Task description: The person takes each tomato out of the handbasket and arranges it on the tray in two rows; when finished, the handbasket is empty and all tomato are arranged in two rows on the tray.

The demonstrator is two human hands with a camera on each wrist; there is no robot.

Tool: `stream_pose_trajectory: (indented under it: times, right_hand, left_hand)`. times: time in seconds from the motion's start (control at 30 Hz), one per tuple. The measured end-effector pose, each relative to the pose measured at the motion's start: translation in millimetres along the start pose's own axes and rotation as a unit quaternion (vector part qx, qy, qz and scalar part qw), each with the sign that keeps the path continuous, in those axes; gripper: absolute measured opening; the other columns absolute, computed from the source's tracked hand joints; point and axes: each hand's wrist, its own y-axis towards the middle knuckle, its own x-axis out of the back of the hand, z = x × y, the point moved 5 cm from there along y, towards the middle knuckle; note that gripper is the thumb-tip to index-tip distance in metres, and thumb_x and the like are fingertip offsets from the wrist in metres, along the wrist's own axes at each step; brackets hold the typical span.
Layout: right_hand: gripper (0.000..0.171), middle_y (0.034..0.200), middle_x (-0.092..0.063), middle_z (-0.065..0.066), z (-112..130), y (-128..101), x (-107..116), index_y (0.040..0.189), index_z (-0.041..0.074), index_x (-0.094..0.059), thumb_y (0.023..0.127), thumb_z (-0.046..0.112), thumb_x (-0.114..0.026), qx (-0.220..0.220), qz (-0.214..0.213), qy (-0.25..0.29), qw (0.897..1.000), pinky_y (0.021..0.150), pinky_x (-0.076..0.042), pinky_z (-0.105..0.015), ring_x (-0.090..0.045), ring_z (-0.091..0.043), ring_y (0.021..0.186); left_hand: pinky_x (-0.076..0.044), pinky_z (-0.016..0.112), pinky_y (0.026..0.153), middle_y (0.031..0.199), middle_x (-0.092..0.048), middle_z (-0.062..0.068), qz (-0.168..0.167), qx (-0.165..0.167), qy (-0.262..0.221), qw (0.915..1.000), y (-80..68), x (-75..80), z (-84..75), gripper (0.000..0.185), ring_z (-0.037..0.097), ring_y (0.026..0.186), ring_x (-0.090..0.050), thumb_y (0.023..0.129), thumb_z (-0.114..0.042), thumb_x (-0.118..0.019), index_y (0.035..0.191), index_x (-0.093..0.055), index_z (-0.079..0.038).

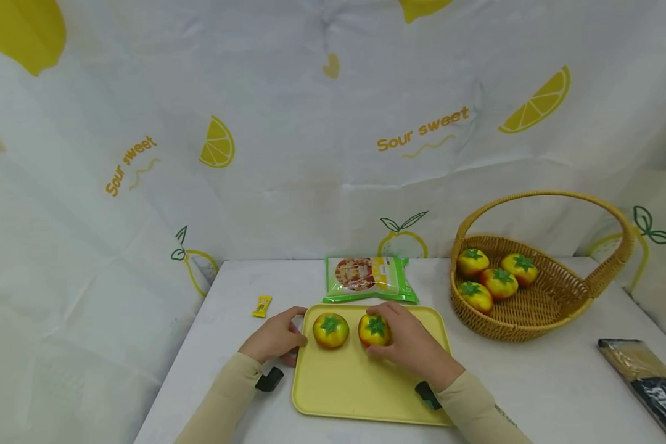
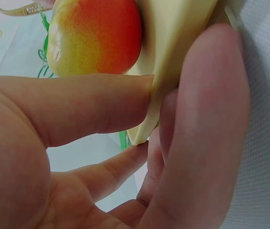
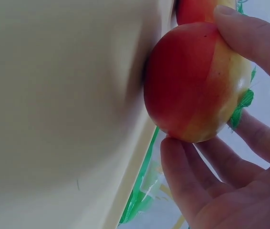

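A yellow rectangular tray (image 1: pixel 361 385) lies on the table, with two yellow-red toy persimmons with green leafy tops on it. My left hand (image 1: pixel 277 336) pinches the tray's left edge; in the left wrist view the thumb (image 2: pixel 106 107) presses the rim from inside and the other fingers lie along the outside. Close to that thumb sits the left persimmon (image 1: pixel 330 331). My right hand (image 1: pixel 407 345) holds the other persimmon (image 1: pixel 374 331) over the tray, thumb on one side and fingertips on the opposite side. Its red underside (image 3: pixel 182 81) appears right at the tray surface in the right wrist view.
Several more persimmons (image 1: pixel 499 282) lie in a wicker basket (image 1: pixel 555 302) with a tall handle at the back right. Behind the tray is a green-edged food packet (image 1: pixel 369 277). A small yellow sachet (image 1: pixel 262 306) lies left, and a dark-labelled package (image 1: pixel 646 382) far right.
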Motion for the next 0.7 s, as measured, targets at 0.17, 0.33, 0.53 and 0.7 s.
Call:
stream_pose_trajectory:
  times: [0.17, 0.33, 0.53, 0.7]
  right_hand:
    - [0.068, 0.137, -0.063, -0.002, 1.3, -0.3, -0.3, 0.140, 0.014, -0.065, 0.081, 0.025, -0.097, -0.002, 0.002, -0.001, 1.000, 0.112, -0.056, -0.050, -0.064, -0.023, 0.127]
    - [0.071, 0.139, -0.063, -0.003, 0.6, -1.4, 0.3, 0.142, 0.014, -0.065, 0.081, 0.027, -0.098, -0.008, 0.003, -0.005, 1.000, 0.112, -0.056, -0.051, -0.064, -0.024, 0.127]
    - [0.076, 0.142, -0.062, -0.004, 0.6, -2.2, 0.6, 0.147, 0.016, -0.062, 0.082, 0.028, -0.097, -0.013, 0.008, -0.004, 1.000, 0.114, -0.055, -0.052, -0.063, -0.026, 0.131]
    - [0.081, 0.148, -0.060, -0.006, -0.1, -1.4, 0.4, 0.152, 0.018, -0.058, 0.082, 0.031, -0.096, -0.017, 0.012, -0.008, 1.000, 0.117, -0.053, -0.055, -0.061, -0.029, 0.137]
  left_hand:
    - [-0.065, 0.033, 0.058, 0.103, -0.064, 0.013, 0.000, 0.000, -0.004, 1.0000, -0.7, 0.3, -0.9, 0.070, 0.021, 0.073, -0.070, 0.092, -0.009, -0.076, 0.157, -0.052, -0.016]
    - [-0.065, 0.033, 0.058, 0.103, -0.064, 0.013, 0.000, 0.000, 0.000, 1.0000, -0.6, -0.3, -0.8, 0.069, 0.021, 0.072, -0.070, 0.093, -0.010, -0.076, 0.157, -0.052, -0.017]
    - [-0.065, 0.033, 0.058, 0.103, -0.064, 0.012, 0.002, 0.001, 0.000, 1.0000, -0.5, -0.5, -0.4, 0.069, 0.021, 0.074, -0.070, 0.093, -0.010, -0.076, 0.158, -0.052, -0.017]
    - [-0.065, 0.032, 0.059, 0.103, -0.065, 0.012, 0.001, 0.004, 0.003, 1.0000, -2.0, 0.6, -2.3, 0.069, 0.022, 0.073, -0.069, 0.093, -0.011, -0.075, 0.158, -0.051, -0.017]
